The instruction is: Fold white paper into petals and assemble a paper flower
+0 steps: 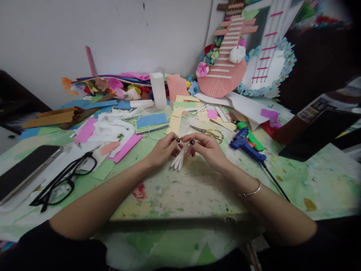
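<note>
Between my two hands, over the middle of the table, hangs a small white paper piece (177, 161) with several narrow petal-like strips fanning downward. My left hand (164, 149) pinches its upper left side between thumb and fingers. From the right, my right hand (207, 148) grips the upper right part, its thumb close to my left thumb. The fingers partly hide the top of the paper. Just behind my right hand lie gold-handled scissors (216, 134). A blue glue gun (246, 145) rests farther right, beside something green.
Black glasses (70, 175) and a phone (26, 169) lie at the left. Paper scraps (113, 128), a blue paper stack (151, 120) and a white roll (158, 91) stand or lie behind. Paper instruments (222, 77) lean at the back; a dark upright object (318, 131) is at right.
</note>
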A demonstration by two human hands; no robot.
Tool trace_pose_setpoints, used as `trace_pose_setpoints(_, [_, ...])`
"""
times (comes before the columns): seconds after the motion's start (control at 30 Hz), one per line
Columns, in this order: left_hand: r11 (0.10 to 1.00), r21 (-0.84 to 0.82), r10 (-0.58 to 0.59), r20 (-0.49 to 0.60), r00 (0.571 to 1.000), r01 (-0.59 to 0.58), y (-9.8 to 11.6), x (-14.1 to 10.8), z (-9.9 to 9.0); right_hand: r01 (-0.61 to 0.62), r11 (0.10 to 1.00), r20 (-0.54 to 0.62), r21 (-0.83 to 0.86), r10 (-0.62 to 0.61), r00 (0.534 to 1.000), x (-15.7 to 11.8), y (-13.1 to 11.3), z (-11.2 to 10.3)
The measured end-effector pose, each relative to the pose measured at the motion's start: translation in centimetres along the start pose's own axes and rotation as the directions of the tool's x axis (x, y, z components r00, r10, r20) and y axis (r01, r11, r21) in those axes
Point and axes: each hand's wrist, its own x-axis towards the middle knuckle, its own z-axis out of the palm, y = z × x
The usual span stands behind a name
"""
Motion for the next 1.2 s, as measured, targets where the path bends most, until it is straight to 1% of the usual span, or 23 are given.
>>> trace_pose_setpoints(0.07, [0.986, -0.140, -0.088, 0.051, 0.995, 0.094, -0.3, 0.2, -0.4, 0.055, 0.984, -0.093, -0.171, -0.071, 0.993, 0.4, 0.0, -1.5])
trace_pose_setpoints(0.1, [0.979, -0.168, -0.107, 0.079, 0.991, 0.119, -0.4, 0.2, -0.6, 0.067, 0.950, -0.171, -0.304, -0.123, 0.978, 0.7, 0.1, -2.4])
trace_pose_setpoints(0.13, [0.976, -0.168, -0.118, 0.105, 0.987, 0.134, -0.4, 0.2, -0.8, 0.041, 0.877, -0.255, -0.479, -0.184, 0.949, 0.9, 0.3, -3.4])
trace_pose_setpoints(0.17, [0.978, -0.148, -0.125, 0.127, 0.984, 0.144, -0.4, 0.2, -1.1, -0.038, 0.757, -0.283, -0.653, -0.197, 0.939, 1.1, 0.5, -4.2])
trace_pose_setpoints(0.2, [0.983, -0.108, -0.132, 0.144, 0.981, 0.148, -0.3, 0.2, -1.3, -0.143, 0.595, -0.291, -0.791, -0.160, 0.943, 1.3, 0.7, -5.0])
trace_pose_setpoints(0.23, [0.989, -0.044, -0.134, 0.156, 0.979, 0.143, -0.2, 0.1, -1.5, -0.239, 0.408, -0.297, -0.881, -0.085, 0.951, 1.5, 1.0, -5.7])
trace_pose_setpoints(0.27, [0.991, 0.033, -0.131, 0.167, 0.977, 0.128, -0.1, 0.0, -1.7, -0.296, 0.255, -0.309, -0.921, -0.012, 0.951, 1.7, 1.2, -6.2])
trace_pose_setpoints(0.33, [0.980, 0.191, -0.096, 0.188, 0.977, 0.059, 0.3, -0.2, -1.9, -0.333, 0.153, -0.331, -0.930, 0.043, 0.943, 2.1, 1.7, -6.8])
trace_pose_setpoints(0.37, [0.963, 0.267, -0.074, 0.203, 0.976, 0.017, 0.6, -0.3, -2.0, -0.344, 0.138, -0.340, -0.929, 0.054, 0.939, 2.2, 1.8, -7.0])
trace_pose_setpoints(0.43, [0.914, 0.402, -0.054, 0.244, 0.968, -0.050, 1.0, -0.5, -2.2, -0.366, 0.121, -0.360, -0.923, 0.066, 0.930, 2.6, 2.0, -7.2])
trace_pose_setpoints(0.57, [0.797, 0.595, -0.117, 0.318, 0.941, -0.102, 1.8, -0.7, -3.1, -0.401, 0.088, -0.391, -0.912, 0.108, 0.914, 2.8, 1.9, -7.3])
trace_pose_setpoints(0.67, [0.794, 0.598, -0.149, 0.365, 0.919, -0.108, 2.3, -0.6, -4.2, -0.396, 0.081, -0.383, -0.915, 0.144, 0.913, 2.7, 1.7, -7.2])
trace_pose_setpoints(0.77, [0.832, 0.551, -0.137, 0.323, 0.937, -0.068, 2.7, -0.6, -5.1, -0.396, 0.082, -0.383, -0.915, 0.142, 0.913, 2.5, 1.4, -6.9])
trace_pose_setpoints(0.8, [0.847, 0.530, -0.131, 0.299, 0.945, -0.050, 2.8, -0.6, -5.2, -0.411, 0.101, -0.397, -0.906, 0.132, 0.908, 2.5, 1.2, -6.9])
trace_pose_setpoints(0.83, [0.862, 0.506, -0.124, 0.277, 0.953, -0.035, 2.8, -0.6, -5.3, -0.430, 0.144, -0.415, -0.891, 0.123, 0.901, 2.4, 1.1, -6.9])
trace_pose_setpoints(0.87, [0.876, 0.481, -0.115, 0.257, 0.960, -0.024, 2.8, -0.6, -5.3, -0.453, 0.215, -0.437, -0.865, 0.122, 0.891, 2.3, 0.9, -6.9])
trace_pose_setpoints(0.93, [0.901, 0.433, -0.090, 0.211, 0.973, -0.011, 2.6, -0.7, -5.2, -0.445, 0.429, -0.428, -0.786, 0.143, 0.893, 2.0, 0.5, -7.0])
trace_pose_setpoints(0.97, [0.912, 0.410, -0.079, 0.182, 0.980, -0.003, 2.6, -0.7, -5.2, -0.413, 0.526, -0.397, -0.744, 0.151, 0.905, 1.8, 0.3, -7.0])
trace_pose_setpoints(1.0, [0.922, 0.386, -0.070, 0.150, 0.986, 0.007, 2.5, -0.7, -5.1, -0.365, 0.593, -0.355, -0.718, 0.139, 0.925, 1.5, 0.1, -7.0])
trace_pose_setpoints(1.03, [0.931, 0.364, -0.063, 0.115, 0.991, 0.017, 2.5, -0.7, -5.1, -0.319, 0.628, -0.325, -0.710, 0.110, 0.939, 1.3, -0.2, -6.9])
trace_pose_setpoints(1.07, [0.939, 0.343, -0.057, 0.078, 0.995, 0.026, 2.4, -0.7, -5.1, -0.270, 0.640, -0.292, -0.720, 0.073, 0.954, 1.1, -0.5, -6.7])
trace_pose_setpoints(1.13, [0.951, 0.304, -0.054, 0.010, 0.998, 0.049, 2.5, -0.7, -5.1, -0.181, 0.636, -0.200, -0.750, 0.042, 0.979, 0.7, -1.3, -6.1])
trace_pose_setpoints(1.2, [0.959, 0.272, -0.069, -0.030, 0.997, 0.075, 2.6, -0.7, -5.2, -0.114, 0.604, -0.111, -0.789, 0.042, 0.993, 0.3, -2.0, -5.3])
